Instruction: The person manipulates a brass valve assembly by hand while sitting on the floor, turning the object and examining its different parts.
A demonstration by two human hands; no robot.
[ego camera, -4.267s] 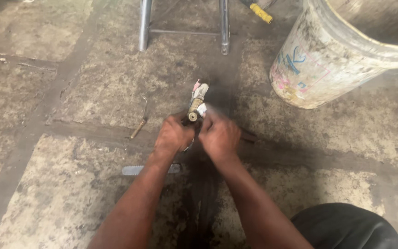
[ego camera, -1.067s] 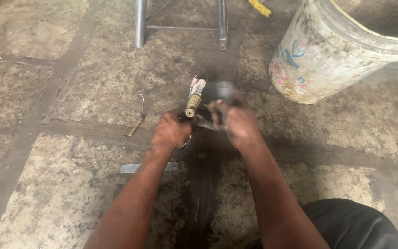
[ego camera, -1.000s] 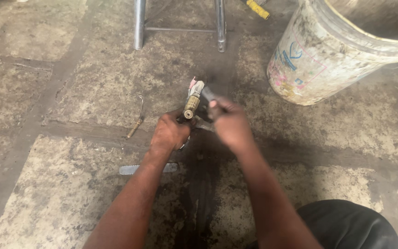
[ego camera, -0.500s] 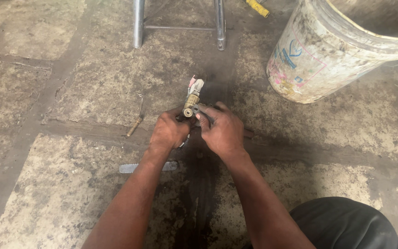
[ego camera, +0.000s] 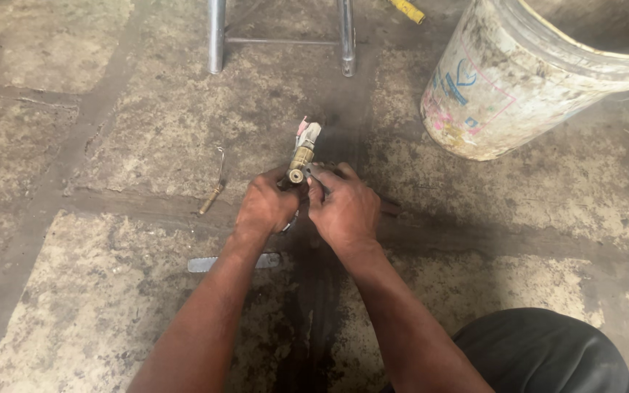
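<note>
Both hands meet low over the stained concrete floor (ego camera: 111, 306), well to the left of and below the dirty white bucket (ego camera: 518, 87); the left hand (ego camera: 265, 207) is curled shut around the lower end of a small brass fitting (ego camera: 301, 161), gripping it so that it points up and away from the person; the right hand (ego camera: 345, 207) is closed beside it, its fingers (ego camera: 319, 177) pinched on the fitting just under the brass end, the two hands touching at the knuckles; what lies inside the right palm cannot be told; the fitting's far end carries a pale grey piece with a bit of red on it (ego camera: 307, 132), standing clear above both hands. A thin hooked metal tool with a wooden handle (ego camera: 214, 185) lies on the floor farther left of the bucket, near the left hand but apart from it; a flat grey metal strip (ego camera: 233, 262) lies under the left forearm, farther from the bucket. Two metal legs (ego camera: 216, 35) joined by a crossbar stand at the top, left of the bucket; a yellow object (ego camera: 408, 10) lies just beside the bucket's upper left; a dark-trousered knee (ego camera: 540, 353) shows below the bucket.
</note>
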